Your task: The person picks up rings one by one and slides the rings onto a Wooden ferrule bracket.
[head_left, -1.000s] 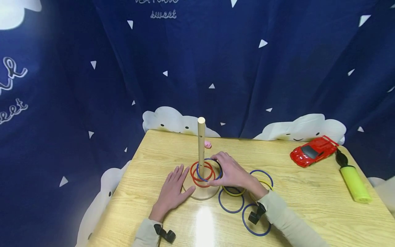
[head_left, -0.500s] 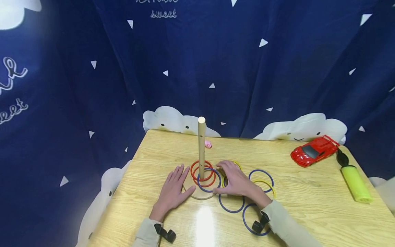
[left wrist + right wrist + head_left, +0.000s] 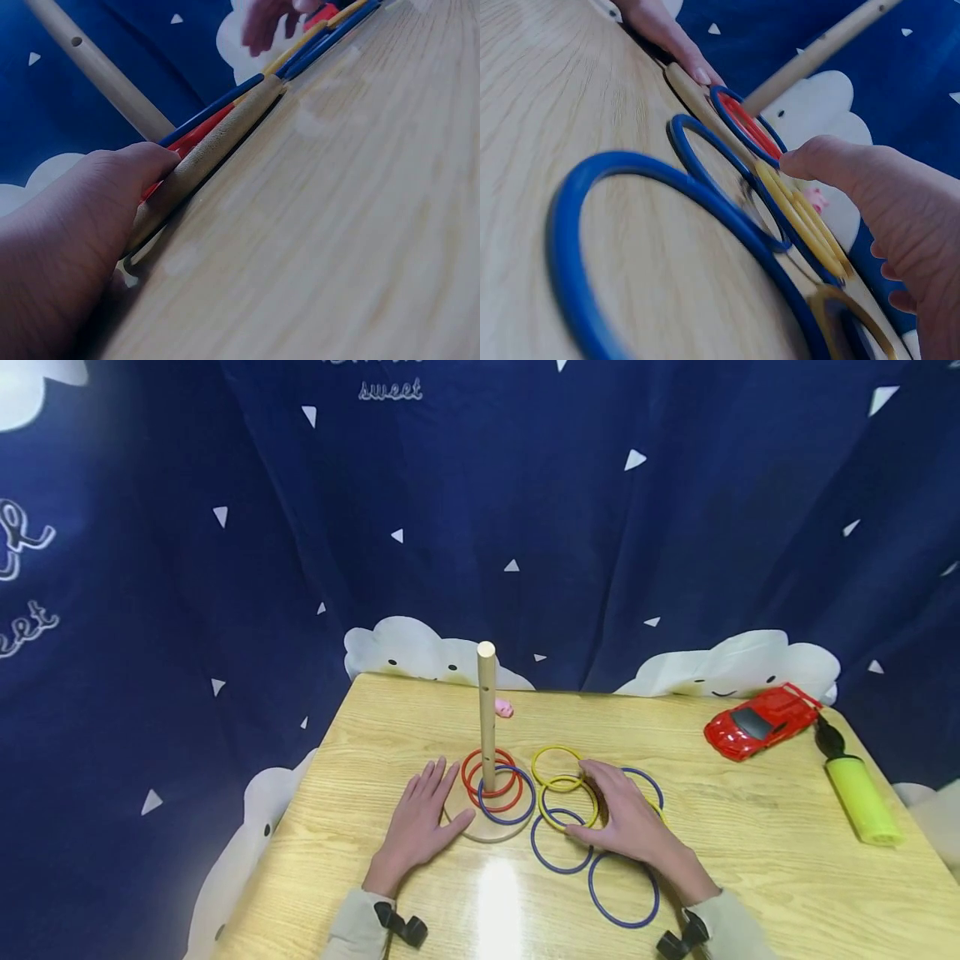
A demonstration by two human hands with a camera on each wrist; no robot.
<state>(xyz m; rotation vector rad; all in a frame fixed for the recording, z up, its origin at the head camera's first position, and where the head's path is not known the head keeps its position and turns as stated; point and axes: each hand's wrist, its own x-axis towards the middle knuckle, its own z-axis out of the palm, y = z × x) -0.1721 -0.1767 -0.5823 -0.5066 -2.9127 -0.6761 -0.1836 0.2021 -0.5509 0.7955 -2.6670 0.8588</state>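
A wooden pole (image 3: 487, 718) stands upright on a round wooden base (image 3: 486, 838). Two red rings (image 3: 466, 765) and a blue ring (image 3: 508, 823) lie low around it. My left hand (image 3: 417, 827) rests at the base's left edge, fingers straight and thumb spread; in the left wrist view its thumb (image 3: 146, 161) touches the base's rim. To the right, my right hand (image 3: 628, 818) hovers beside two overlapping yellow rings (image 3: 558, 747), thumb and fingers apart, holding nothing. Its thumb (image 3: 810, 159) shows above the rings in the right wrist view.
Several loose rings lie right of the base, including one blue ring (image 3: 630, 927) near the front and another blue ring (image 3: 658, 787) partly behind my right hand. A pink object (image 3: 504, 708), a red toy car (image 3: 759, 724) and a yellow-green pump (image 3: 862, 800) lie farther back and right.
My right hand let go of the blue ring, which dropped around the pole onto the base. That hand then moved right, over toward the yellow rings. My left hand stayed in place.
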